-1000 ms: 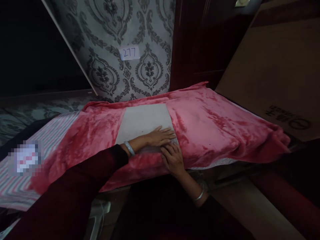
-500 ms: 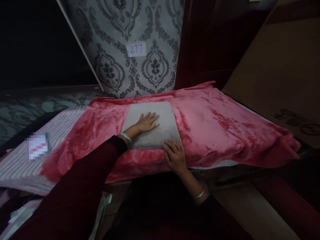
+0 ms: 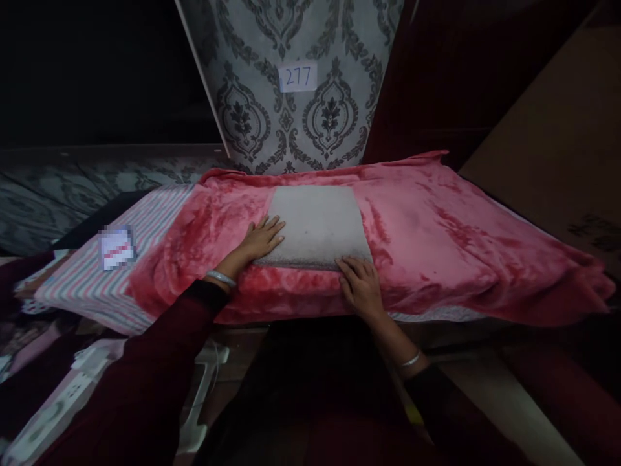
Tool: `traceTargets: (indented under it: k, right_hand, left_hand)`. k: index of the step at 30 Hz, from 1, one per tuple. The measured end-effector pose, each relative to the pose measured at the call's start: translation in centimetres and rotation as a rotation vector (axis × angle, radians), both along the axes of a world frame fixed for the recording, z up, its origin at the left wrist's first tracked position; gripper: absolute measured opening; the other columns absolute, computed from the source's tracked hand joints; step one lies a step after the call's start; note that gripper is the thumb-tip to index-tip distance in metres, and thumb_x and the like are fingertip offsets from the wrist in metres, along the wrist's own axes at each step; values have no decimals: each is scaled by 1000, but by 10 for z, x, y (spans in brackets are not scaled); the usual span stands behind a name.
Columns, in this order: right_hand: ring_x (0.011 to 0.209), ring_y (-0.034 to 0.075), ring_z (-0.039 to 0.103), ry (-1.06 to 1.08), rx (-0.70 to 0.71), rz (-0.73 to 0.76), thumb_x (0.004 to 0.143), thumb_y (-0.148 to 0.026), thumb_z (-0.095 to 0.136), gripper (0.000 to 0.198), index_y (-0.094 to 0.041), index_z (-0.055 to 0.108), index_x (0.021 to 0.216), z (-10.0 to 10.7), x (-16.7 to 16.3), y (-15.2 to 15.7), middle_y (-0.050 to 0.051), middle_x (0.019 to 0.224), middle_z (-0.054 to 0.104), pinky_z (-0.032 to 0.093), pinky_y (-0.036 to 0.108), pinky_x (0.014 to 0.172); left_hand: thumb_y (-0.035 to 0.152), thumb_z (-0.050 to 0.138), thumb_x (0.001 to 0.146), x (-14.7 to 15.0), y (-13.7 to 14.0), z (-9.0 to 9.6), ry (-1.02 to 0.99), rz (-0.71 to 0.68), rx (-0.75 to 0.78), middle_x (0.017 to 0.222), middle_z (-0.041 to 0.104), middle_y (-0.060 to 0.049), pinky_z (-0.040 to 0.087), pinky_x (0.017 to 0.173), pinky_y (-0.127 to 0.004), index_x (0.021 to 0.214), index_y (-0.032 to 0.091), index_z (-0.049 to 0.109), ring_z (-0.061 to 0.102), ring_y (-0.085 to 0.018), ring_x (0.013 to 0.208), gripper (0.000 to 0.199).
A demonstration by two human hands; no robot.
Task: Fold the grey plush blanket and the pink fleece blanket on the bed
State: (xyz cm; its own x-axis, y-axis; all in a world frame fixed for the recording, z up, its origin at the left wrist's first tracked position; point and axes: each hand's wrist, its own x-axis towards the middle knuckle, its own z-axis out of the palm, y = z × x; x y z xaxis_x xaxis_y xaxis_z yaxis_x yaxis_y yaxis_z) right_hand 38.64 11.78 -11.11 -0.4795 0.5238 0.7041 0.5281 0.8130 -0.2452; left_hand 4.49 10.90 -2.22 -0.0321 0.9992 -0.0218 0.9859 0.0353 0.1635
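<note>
A flat grey rectangular piece, seemingly folded cloth (image 3: 317,223), lies on a red plush blanket (image 3: 412,226). My left hand (image 3: 263,238) rests at the grey piece's left edge, fingers spread and lying flat, partly over the red plush. At the near right corner, my right hand (image 3: 361,285) lies with its fingertips on the grey edge and its palm over the blanket's front. Its fingers are extended and nothing shows in them. Each wrist wears a silver bangle.
Striped cloth (image 3: 150,220) shows under the blanket at left, bearing a small blurred packet (image 3: 117,249). Behind are patterned wallpaper (image 3: 291,129) with a "277" label (image 3: 297,76) and a dark screen (image 3: 97,77). A cardboard box (image 3: 548,129) stands right; a white power strip (image 3: 63,401) is lower left.
My left hand has slid from the middle of the grey piece to its left edge. My right hand stays at the near right corner. The whole view has shifted.
</note>
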Motion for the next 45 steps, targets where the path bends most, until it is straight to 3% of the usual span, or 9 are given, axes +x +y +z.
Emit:
traceTargets:
  k: [6, 9, 13, 18, 22, 29, 35, 40, 45]
  right_hand:
    - [127, 31, 55, 196, -216, -36, 97, -36, 52, 46, -20, 65, 138, 6, 23, 17, 15, 132, 65, 41, 58, 115]
    - [131, 31, 56, 484, -497, -92, 89, -42, 58, 57, -20, 61, 141, 7, 31, 30, 16, 141, 61, 43, 57, 114]
    - [118, 25, 65, 890, -957, -53, 78, -41, 71, 65, -22, 60, 139, 20, 28, 36, 11, 131, 69, 53, 44, 104]
    - [87, 19, 71, 1111, -1307, 48, 70, -29, 76, 39, -26, 68, 108, 39, 24, 34, 0, 94, 76, 61, 33, 81]
    - [84, 18, 72, 1143, -1490, 166, 75, -25, 72, 19, -25, 65, 92, 48, 22, 31, -1, 91, 76, 63, 38, 85]
    - [85, 20, 74, 1069, -1675, 155, 85, -25, 66, 12, -25, 58, 94, 57, 15, 25, 4, 95, 75, 63, 43, 92]
    - [83, 21, 74, 848, -1625, 179, 88, -34, 69, 18, -26, 57, 97, 54, 15, 38, 4, 94, 73, 65, 45, 87]
    - [75, 21, 72, 865, -1675, 58, 81, -21, 75, 24, -23, 58, 98, 60, 7, 45, 3, 85, 72, 69, 43, 71]
    - [75, 18, 70, 929, -1556, 55, 71, -6, 76, 34, -23, 58, 95, 63, -5, 47, 1, 88, 71, 71, 38, 65]
  left_hand:
    - [47, 62, 89, -7, -32, -19, -442, 109, 219, 165, 40, -17, 25, 127, -50, 148, 14, 58, 36, -34, 153, 67]
    - [46, 73, 79, -8, -50, -24, -878, 254, 350, 144, 64, -16, 42, 117, -46, 139, 14, 65, 57, -32, 134, 68]
    - [38, 83, 68, -3, -60, -18, -1366, 436, 385, 102, 77, -9, 57, 81, -32, 130, 13, 69, 71, -21, 90, 68]
    - [25, 87, 56, 5, -60, -7, -1583, 529, 280, 82, 73, -4, 53, 59, -25, 101, 12, 75, 65, -16, 67, 48]
    - [23, 87, 57, 10, -60, -6, -1616, 449, 259, 81, 74, -4, 54, 56, -25, 97, 12, 76, 64, -15, 63, 43]
    - [20, 84, 61, 11, -60, -6, -1584, 477, 252, 78, 72, -4, 51, 46, -23, 99, 12, 75, 61, -14, 57, 40]
    - [21, 86, 60, 13, -61, -6, -1541, 434, 255, 84, 72, -4, 50, 44, -22, 106, 10, 72, 61, -12, 58, 49]
    - [21, 86, 58, 14, -60, -10, -1507, 419, 274, 83, 72, -3, 48, 43, -19, 116, 10, 69, 61, -11, 59, 61]
    - [15, 77, 62, 18, -55, -12, -1465, 471, 313, 80, 69, 0, 39, 38, -18, 125, 10, 66, 54, -9, 51, 64]
